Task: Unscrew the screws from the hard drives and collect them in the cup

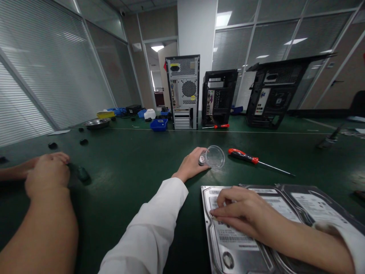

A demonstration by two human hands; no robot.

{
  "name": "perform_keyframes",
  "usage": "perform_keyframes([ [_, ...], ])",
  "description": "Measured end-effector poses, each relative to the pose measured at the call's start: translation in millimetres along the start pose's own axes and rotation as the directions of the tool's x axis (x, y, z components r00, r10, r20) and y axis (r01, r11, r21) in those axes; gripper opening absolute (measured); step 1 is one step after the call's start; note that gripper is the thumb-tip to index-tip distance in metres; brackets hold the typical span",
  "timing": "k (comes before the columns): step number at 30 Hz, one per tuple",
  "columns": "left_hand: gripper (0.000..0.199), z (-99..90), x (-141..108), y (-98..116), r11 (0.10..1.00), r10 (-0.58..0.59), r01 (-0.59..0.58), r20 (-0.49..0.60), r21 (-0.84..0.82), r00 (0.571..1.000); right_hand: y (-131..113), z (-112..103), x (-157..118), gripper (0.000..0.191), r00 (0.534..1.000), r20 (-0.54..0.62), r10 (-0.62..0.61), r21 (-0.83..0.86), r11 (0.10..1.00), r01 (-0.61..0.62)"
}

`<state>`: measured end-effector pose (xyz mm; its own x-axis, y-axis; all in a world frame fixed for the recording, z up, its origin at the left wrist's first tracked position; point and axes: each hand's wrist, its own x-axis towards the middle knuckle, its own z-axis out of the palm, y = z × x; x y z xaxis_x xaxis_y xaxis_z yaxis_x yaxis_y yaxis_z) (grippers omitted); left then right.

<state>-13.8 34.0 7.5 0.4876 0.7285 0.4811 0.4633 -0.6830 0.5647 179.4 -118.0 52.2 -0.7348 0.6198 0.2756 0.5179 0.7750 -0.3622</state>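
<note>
My left hand is wrapped round a clear plastic cup, which lies tipped with its round rim toward the right. At the lower right, my right hand rests over the leftmost of several silver hard drives with white labels. Its thumb and fingertips are pinched together at that drive's left edge; whatever lies between them is too small to make out. Beyond the drives is a red and black screwdriver, its shaft pointing right.
Another person's hands rest at the left, near a dark mouse-like object. Computer cases stand along the back beside a blue tray, a metal bowl and a second screwdriver.
</note>
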Motion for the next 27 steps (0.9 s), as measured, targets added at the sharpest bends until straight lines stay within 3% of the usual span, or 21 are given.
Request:
perform_keyframes([
  [6,0.054,-0.8,0,0,0.999,-0.024,0.025,0.008,-0.032,1.0,7,3,-3,0.017,0.998,-0.046,0.042,0.124,0.992,-0.036],
  [12,0.107,-2.3,1,3,0.981,-0.151,0.164,0.118,-0.108,0.981,2,0,1,0.009,0.996,0.006,0.089,0.235,0.968,-0.088],
  [16,0.102,-1.3,2,2,0.985,-0.151,0.161,0.143,-0.061,0.978,-1,-4,5,0.008,0.986,0.028,0.166,0.279,0.946,-0.167],
  [23,0.092,0.6,2,-3,0.994,-0.106,0.106,0.174,0.009,0.979,0,-15,2,0.013,0.987,0.046,0.155,0.319,0.934,-0.162],
  [27,0.095,0.9,3,-3,0.993,-0.119,0.118,0.192,0.016,0.974,-3,-18,-4,0.019,0.996,0.081,0.043,0.185,0.981,-0.057],
])
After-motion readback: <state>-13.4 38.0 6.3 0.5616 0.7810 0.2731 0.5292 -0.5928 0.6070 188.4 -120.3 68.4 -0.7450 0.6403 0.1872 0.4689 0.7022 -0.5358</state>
